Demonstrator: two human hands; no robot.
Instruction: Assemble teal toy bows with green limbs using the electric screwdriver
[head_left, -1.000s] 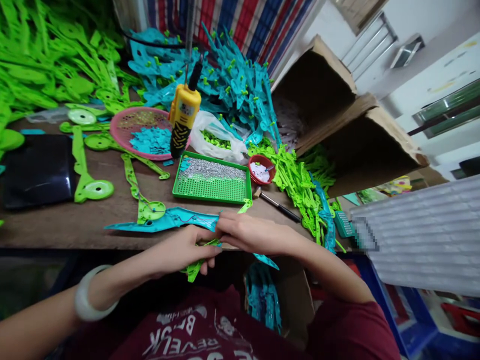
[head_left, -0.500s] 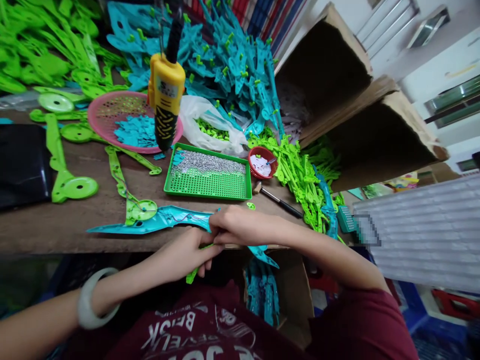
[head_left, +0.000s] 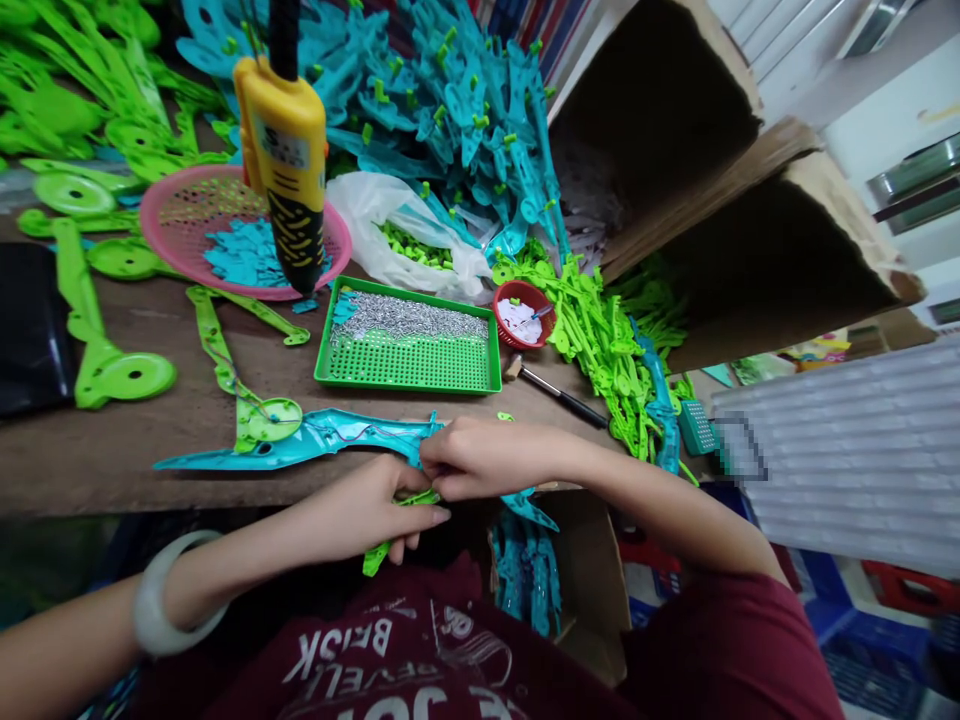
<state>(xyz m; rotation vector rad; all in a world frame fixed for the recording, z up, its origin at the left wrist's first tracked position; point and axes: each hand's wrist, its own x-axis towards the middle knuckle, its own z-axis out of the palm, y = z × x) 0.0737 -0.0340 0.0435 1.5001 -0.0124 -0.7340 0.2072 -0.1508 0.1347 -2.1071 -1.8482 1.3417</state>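
My left hand (head_left: 386, 508) is wrapped round a narrow bright green plastic part (head_left: 376, 558), held just off the bench's front edge. Against its upper end is my right hand (head_left: 472, 458), fingers curled in; whatever they pinch is hidden. Beneath and behind both hands lies a long blue plastic shell (head_left: 300, 447), its inner side up with thin wires along it. Its right-hand stretch is covered by my hands, and a blue tip (head_left: 531, 510) shows past them over the edge. A green arm-shaped piece (head_left: 262, 420) with a round end and wire rests on the shell.
A yellow electric screwdriver (head_left: 285, 170) hangs over a pink basket (head_left: 161, 235) of blue pieces. Behind my hands are a green tray (head_left: 405, 378) of screws, a red basket (head_left: 504, 322) and a hammer (head_left: 559, 395). Blue parts (head_left: 465, 130) pile up behind; cardboard boxes (head_left: 757, 230) stand right.
The view has shifted slightly, so the bench things sit a little further left. My hands have drawn slightly apart, and more of the green part shows between them.
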